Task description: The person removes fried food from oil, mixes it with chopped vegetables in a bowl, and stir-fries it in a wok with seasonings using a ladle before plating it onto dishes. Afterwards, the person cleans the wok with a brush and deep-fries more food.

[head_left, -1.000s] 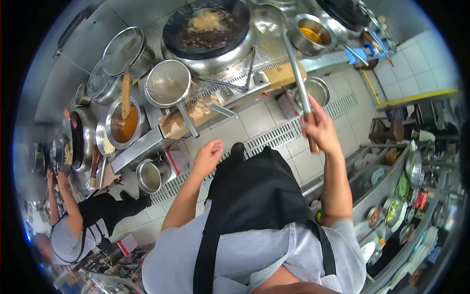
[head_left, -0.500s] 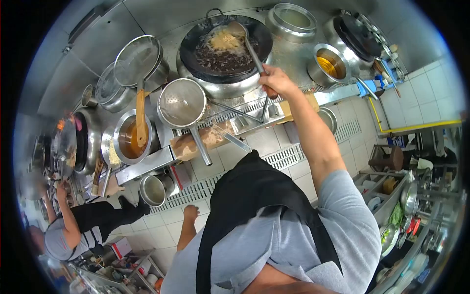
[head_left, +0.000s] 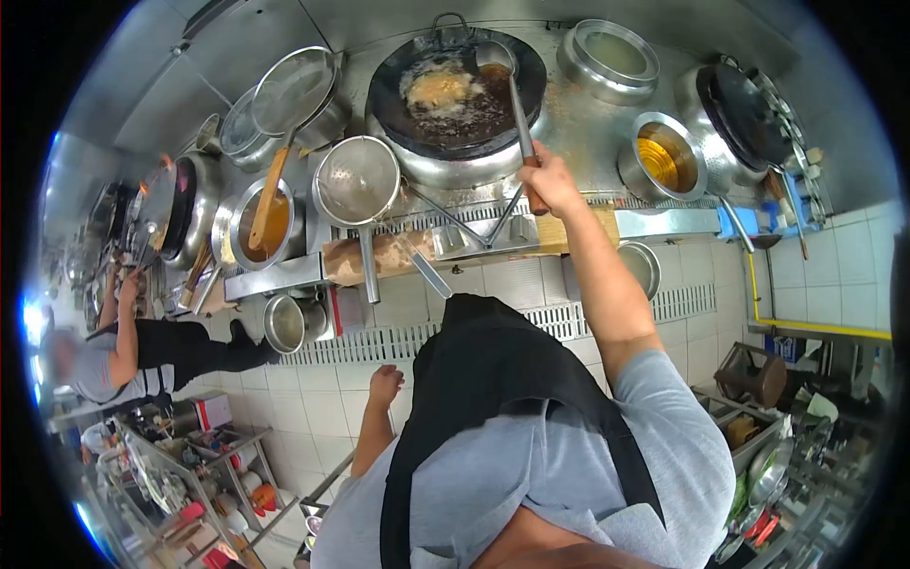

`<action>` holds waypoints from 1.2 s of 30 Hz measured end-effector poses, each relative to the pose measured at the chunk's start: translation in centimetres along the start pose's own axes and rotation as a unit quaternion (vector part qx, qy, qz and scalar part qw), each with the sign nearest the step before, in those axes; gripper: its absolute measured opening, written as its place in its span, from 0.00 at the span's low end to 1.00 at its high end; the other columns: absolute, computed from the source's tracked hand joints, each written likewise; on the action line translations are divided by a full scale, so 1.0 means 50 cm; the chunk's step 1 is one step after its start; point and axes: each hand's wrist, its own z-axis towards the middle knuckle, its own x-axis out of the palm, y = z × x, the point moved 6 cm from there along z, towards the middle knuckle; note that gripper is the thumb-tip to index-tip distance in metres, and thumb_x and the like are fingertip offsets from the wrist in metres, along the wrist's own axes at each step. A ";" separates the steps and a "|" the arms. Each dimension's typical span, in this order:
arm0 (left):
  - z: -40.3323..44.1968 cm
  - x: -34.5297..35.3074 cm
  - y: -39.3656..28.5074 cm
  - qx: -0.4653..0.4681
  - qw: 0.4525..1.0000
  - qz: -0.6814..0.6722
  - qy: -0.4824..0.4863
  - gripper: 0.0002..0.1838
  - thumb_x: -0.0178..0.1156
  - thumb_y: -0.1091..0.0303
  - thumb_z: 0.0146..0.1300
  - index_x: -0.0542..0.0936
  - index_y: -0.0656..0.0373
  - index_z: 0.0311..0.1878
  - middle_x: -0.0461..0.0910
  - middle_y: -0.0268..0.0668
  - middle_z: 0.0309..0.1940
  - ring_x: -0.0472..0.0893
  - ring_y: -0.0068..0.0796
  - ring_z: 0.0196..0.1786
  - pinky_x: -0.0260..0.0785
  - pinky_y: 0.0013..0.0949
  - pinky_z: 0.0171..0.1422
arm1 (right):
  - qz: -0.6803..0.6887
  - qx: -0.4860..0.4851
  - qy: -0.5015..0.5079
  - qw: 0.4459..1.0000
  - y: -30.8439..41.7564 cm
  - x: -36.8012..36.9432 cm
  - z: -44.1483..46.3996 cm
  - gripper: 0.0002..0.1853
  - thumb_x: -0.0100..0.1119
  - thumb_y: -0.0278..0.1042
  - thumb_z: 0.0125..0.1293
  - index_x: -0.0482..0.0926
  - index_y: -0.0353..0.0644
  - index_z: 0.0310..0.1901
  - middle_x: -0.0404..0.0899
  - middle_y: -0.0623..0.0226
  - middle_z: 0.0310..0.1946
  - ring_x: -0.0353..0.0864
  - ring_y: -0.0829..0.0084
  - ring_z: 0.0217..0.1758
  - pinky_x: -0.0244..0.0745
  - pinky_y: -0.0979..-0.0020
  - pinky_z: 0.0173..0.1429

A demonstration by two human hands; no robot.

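Head view: I see right hand (head_left: 552,183) gripping ladle (head_left: 520,116), bowl inside wok (head_left: 389,92) near back edge of worktop (head_left: 586,135). Left hand (head_left: 386,387) beyond front edge; can't tell if closed.

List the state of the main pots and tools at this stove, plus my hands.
Right hand: closed around the handle of the ladle
Ladle: bowl inside the wok
Wok: uncovered, dark liquid frothing around golden food
Left hand: apart from the cookware, seemingly empty
Perforated strainer: no food visible in it
Pot at right: uncovered, part-filled with amber liquid
Pot at left: uncovered, orange-brown sauce inside
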 end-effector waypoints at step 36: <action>0.184 -0.151 0.151 0.183 0.973 0.093 0.101 0.09 0.61 0.70 0.65 0.82 0.62 0.46 0.84 0.37 0.34 0.87 0.30 0.32 0.76 0.33 0.28 | -0.497 -0.017 0.003 0.868 0.171 0.086 -0.070 0.43 0.60 0.23 0.52 0.70 0.48 0.76 0.85 0.56 0.38 0.86 0.58 0.35 0.80 0.59 0.44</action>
